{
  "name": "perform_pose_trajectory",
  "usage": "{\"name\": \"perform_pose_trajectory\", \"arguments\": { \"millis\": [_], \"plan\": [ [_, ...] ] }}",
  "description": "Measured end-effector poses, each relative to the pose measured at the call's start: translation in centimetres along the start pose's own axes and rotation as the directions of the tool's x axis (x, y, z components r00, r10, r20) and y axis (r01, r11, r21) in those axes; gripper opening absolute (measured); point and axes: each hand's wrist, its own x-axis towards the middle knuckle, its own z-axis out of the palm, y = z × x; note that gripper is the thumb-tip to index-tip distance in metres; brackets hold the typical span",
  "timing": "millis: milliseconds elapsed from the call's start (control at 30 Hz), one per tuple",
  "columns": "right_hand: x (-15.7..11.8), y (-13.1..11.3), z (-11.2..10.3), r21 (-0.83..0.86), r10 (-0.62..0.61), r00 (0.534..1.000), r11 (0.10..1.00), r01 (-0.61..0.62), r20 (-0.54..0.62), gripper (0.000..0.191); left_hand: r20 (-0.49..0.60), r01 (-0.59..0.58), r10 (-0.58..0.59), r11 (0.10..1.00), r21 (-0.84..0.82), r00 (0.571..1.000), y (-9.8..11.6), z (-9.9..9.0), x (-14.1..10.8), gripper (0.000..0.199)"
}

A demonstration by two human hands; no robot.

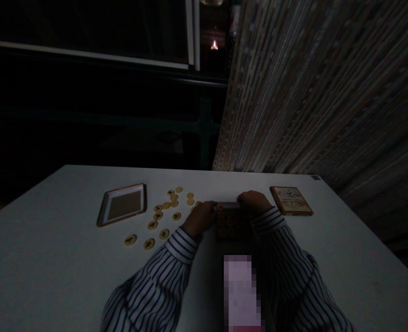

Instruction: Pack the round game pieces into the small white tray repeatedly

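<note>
Dark box (232,205) of round discs, just right of the frame's centre, is gripped by both hands above a white table (68,263); in this gloom I cannot tell from my remote post whether its base rests there. Biggest risk, in my judgement: one corner rising ahead of the other could tip the box and spill the discs inside. Lesser risk: a leftward brush could scatter the loose discs (166,205) left of centre. Left hand (200,217): fingers drawn together, pinching the far left corner. Right hand (255,203): curled nearly fist-like over the far right corner, thumb unclear.
</note>
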Motion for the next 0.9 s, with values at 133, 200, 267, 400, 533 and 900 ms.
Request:
{"name": "perform_pose_trajectory", "arguments": {
  "millis": [133,200,267,400,533,900],
  "plan": [
    [0.0,0.0,-0.1,0.003,0.003,1.000,1.000,-0.003,-0.002,0.028,-0.006,0.001,-0.001,1.000,-0.006,1.000,0.1,-0.1,-0.1,0.035],
    [0.0,0.0,0.0,0.003,0.002,1.000,1.000,-0.002,-0.001,0.028,-0.007,-0.001,0.001,1.000,-0.007,1.000,0.1,-0.2,-0.1,0.035],
    [0.0,0.0,0.1,0.004,0.000,1.000,1.000,0.000,-0.003,0.028,-0.007,0.007,-0.007,1.000,-0.006,1.000,0.2,-0.1,-0.1,0.034],
    [0.1,0.1,0.1,0.007,-0.008,1.000,1.000,0.008,-0.023,0.028,-0.013,0.002,-0.003,1.000,-0.014,1.000,0.3,-0.2,-0.2,0.034],
    [-0.1,0.1,-0.3,0.007,-0.012,0.998,1.000,0.013,-0.056,0.031,-0.047,-0.025,0.025,1.000,-0.007,0.999,0.2,-1.3,-0.4,0.033],
    [-0.6,-0.7,-1.2,-0.007,-0.035,0.989,0.999,0.034,-0.145,0.036,-0.236,0.043,-0.084,0.983,-0.176,0.968,-2.7,-7.0,-1.4,0.043]
  ]
}}
